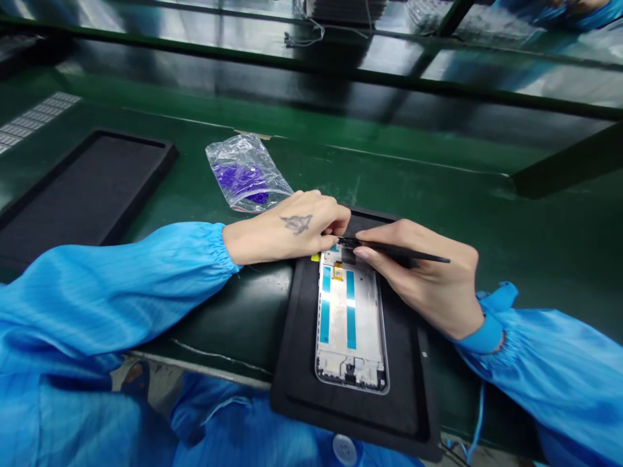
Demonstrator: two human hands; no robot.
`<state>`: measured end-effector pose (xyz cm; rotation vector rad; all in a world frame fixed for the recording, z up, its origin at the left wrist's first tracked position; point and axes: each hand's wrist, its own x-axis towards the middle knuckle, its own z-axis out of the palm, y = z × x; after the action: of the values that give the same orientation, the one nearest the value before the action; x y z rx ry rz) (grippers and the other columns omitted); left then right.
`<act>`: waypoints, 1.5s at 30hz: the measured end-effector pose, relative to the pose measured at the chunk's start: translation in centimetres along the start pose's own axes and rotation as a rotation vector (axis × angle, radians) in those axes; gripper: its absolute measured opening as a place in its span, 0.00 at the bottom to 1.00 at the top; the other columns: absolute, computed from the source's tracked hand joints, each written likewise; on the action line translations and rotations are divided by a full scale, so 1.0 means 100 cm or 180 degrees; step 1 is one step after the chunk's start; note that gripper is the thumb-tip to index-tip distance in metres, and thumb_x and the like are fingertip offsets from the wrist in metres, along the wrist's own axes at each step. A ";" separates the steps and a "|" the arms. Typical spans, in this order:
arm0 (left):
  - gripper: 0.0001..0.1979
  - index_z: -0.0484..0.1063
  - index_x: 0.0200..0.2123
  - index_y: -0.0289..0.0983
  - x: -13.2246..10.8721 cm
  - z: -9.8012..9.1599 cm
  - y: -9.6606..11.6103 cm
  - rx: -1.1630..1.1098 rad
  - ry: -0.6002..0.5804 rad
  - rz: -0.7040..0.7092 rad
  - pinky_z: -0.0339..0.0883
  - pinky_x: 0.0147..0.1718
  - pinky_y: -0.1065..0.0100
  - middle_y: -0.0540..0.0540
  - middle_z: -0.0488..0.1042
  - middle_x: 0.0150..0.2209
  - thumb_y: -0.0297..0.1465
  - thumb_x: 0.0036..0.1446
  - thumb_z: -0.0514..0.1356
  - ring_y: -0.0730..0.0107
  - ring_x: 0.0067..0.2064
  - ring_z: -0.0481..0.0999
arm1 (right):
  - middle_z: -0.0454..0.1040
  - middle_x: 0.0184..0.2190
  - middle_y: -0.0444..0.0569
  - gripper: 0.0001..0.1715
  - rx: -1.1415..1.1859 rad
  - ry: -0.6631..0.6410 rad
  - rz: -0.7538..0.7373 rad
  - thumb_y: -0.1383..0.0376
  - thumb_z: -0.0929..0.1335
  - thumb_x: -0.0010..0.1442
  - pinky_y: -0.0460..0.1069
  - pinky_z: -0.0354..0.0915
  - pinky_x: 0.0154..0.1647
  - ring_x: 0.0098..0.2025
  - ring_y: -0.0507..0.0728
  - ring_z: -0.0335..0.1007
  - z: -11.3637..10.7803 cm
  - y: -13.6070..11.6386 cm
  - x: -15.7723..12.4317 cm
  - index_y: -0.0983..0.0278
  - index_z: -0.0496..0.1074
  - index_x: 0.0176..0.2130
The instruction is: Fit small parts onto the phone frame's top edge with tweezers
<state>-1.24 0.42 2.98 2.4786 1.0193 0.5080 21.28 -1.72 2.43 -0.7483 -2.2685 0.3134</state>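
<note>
Well, from the head camera there are two hands, both the person's own. The left hand (287, 227), with a dark tattoo on its back, lies curled over the top end of a single smartphone middle frame (351, 318); its fingertips (341, 220) sit at the frame's upper edge, and whether they pinch anything is hidden. The right hand (418, 275) is closed on one pair of slim black tweezers (403, 250), their tips reaching in just beside the left fingertips at that same end.

The frame lies flat and lengthwise on a black tray (350, 415), silver-edged and pale inside, with two blue tape strips (325, 312) running down it and one small yellow tab (337, 271) near the top (a second yellow-green scrap (315, 257) pokes out at its upper left corner).

A second black tray (82, 188) sits on the green worktop (413, 188) to the left, holding nothing that shows, and one clear plastic bag (246, 172) with purple contents lies just past the left hand. Both forearms wear blue smock sleeves (111, 292) gathered at the cuffs. Beyond the worktop runs a glossy shelf (311, 65) with green rails.
</note>
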 end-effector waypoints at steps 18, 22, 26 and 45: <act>0.08 0.74 0.32 0.35 0.003 -0.001 -0.001 -0.0315 0.0029 -0.0036 0.58 0.33 0.69 0.51 0.75 0.31 0.23 0.60 0.56 0.73 0.33 0.71 | 0.78 0.36 0.45 0.04 -0.0010 0.0258 0.0224 0.68 0.73 0.64 0.49 0.68 0.35 0.35 0.54 0.74 0.001 0.001 0.003 0.61 0.78 0.41; 0.08 0.74 0.33 0.35 0.002 -0.010 -0.001 -0.0416 -0.0151 -0.0079 0.58 0.33 0.69 0.51 0.75 0.31 0.22 0.60 0.56 0.73 0.33 0.71 | 0.77 0.35 0.45 0.01 -0.0038 0.0429 0.0505 0.66 0.73 0.64 0.48 0.66 0.31 0.33 0.53 0.73 0.000 0.002 0.003 0.61 0.78 0.39; 0.07 0.71 0.37 0.35 0.002 -0.011 -0.001 -0.0283 -0.0083 0.0152 0.58 0.35 0.69 0.50 0.74 0.35 0.21 0.60 0.55 0.72 0.36 0.70 | 0.77 0.31 0.45 0.04 0.0080 0.0477 0.0770 0.65 0.72 0.65 0.46 0.63 0.26 0.29 0.52 0.71 -0.002 0.004 0.004 0.62 0.78 0.36; 0.07 0.68 0.35 0.36 0.001 -0.012 0.000 -0.0105 -0.0218 0.0200 0.57 0.35 0.69 0.50 0.72 0.34 0.24 0.64 0.53 0.72 0.35 0.69 | 0.78 0.35 0.45 0.03 0.0312 0.0052 0.0660 0.63 0.72 0.65 0.50 0.71 0.37 0.35 0.56 0.75 -0.003 0.006 0.005 0.59 0.79 0.39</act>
<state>-1.71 0.79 4.00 2.4872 0.9022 0.4523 21.43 -0.90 2.67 -0.9324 -2.1468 0.5101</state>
